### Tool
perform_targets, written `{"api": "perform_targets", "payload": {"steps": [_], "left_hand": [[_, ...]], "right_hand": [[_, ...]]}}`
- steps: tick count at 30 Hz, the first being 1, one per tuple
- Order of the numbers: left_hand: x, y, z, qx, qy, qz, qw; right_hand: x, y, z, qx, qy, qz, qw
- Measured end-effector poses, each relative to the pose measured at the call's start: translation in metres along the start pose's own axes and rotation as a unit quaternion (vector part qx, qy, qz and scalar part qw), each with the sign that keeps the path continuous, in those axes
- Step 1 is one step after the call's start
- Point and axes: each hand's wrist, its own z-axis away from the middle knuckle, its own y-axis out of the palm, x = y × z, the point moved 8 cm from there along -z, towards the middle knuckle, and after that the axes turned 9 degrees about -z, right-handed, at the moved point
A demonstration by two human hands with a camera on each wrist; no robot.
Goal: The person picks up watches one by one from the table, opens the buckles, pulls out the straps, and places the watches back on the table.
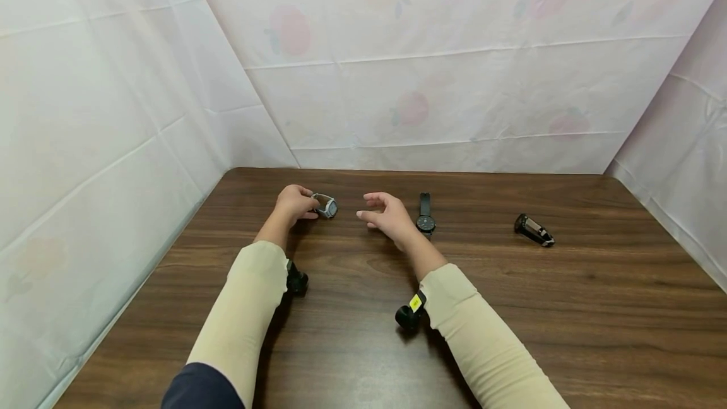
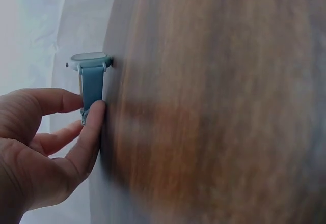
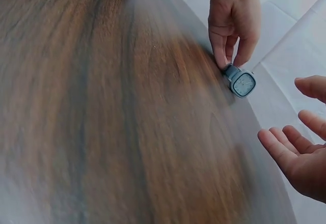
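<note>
Pinching the grey watch (image 1: 326, 206) by its strap.
I'm seeing the left hand (image 1: 294, 203) gripping it; the right hand (image 1: 388, 214) is hovering open beside it.

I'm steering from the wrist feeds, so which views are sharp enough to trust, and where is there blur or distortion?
Head view: evenly lit and sharp, straight wall edges bowed by the wide lens, soft shadows under the sleeves. Left wrist view: wooden table smeared by blur, but the left hand and the grey-blue watch read clearly. Right wrist view: table grain streaked, watch face fairly crisp, right hand cut by the frame edge.
</note>
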Motion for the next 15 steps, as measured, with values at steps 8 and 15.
{"api": "perform_targets", "payload": {"steps": [8,15], "left_hand": [[0.0,-0.003,-0.001,-0.013,-0.002,0.002,0.9999],[0.001,-0.002,0.002,-0.014,-0.006,0.026,0.9996]], "right_hand": [[-0.006,0.007,-0.001,0.003,0.028,-0.099,0.995],[-0.012,0.012,-0.001,-0.01,0.053,-0.146,0.988]]}}
